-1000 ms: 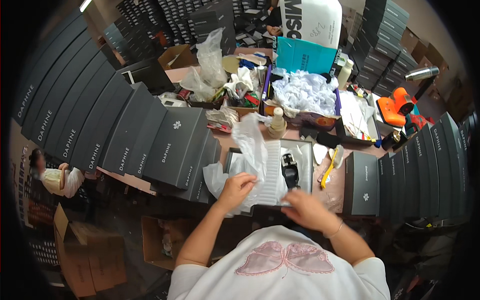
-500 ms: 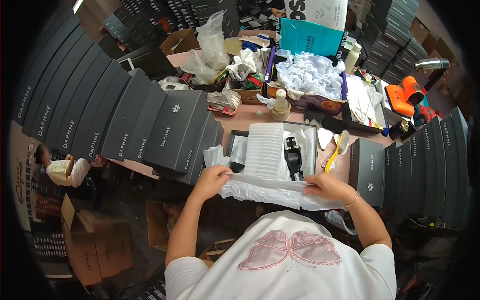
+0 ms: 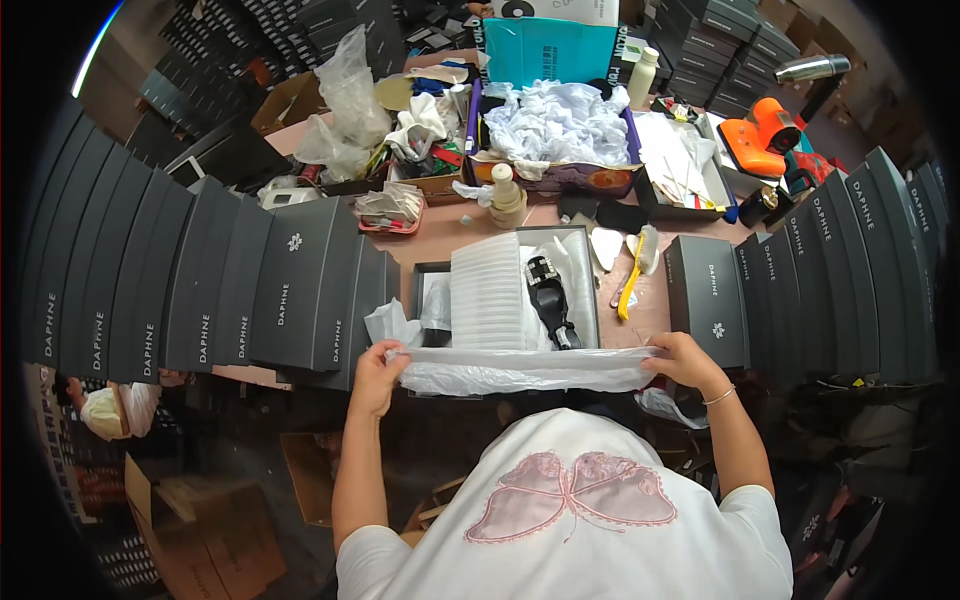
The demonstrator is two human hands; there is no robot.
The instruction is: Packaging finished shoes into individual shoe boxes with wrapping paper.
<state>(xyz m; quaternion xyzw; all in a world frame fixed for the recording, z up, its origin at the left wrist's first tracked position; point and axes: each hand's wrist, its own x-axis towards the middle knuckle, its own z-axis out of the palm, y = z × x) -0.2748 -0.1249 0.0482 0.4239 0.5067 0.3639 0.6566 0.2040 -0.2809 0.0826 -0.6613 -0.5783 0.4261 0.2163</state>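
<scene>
A white sheet of tissue paper (image 3: 520, 374) stretches along the near side of an open grey shoe box. My left hand (image 3: 375, 378) pinches its left end, and my right hand (image 3: 692, 364) grips the right end between thumb and fingers. Inside the shoe box (image 3: 591, 290) a black strappy sandal (image 3: 547, 300) with a light, jewelled-looking strap lies on white paper. To its left a ribbed white foam sheet (image 3: 485, 295) covers part of the box. Crumpled white paper (image 3: 392, 324) pokes out beside the box's left edge.
Rows of dark grey shoe boxes (image 3: 300, 285) line the left, and more boxes (image 3: 708, 300) stand on the right. Behind are a glue bottle (image 3: 507, 198), a yellow-handled brush (image 3: 632, 280), a bin of crumpled paper (image 3: 560, 125) and an orange tool (image 3: 760, 140).
Both hands have moved apart, drawing the tissue paper wider and straighter along the box's near side. The whole view has shifted, so the table things sit further left.
</scene>
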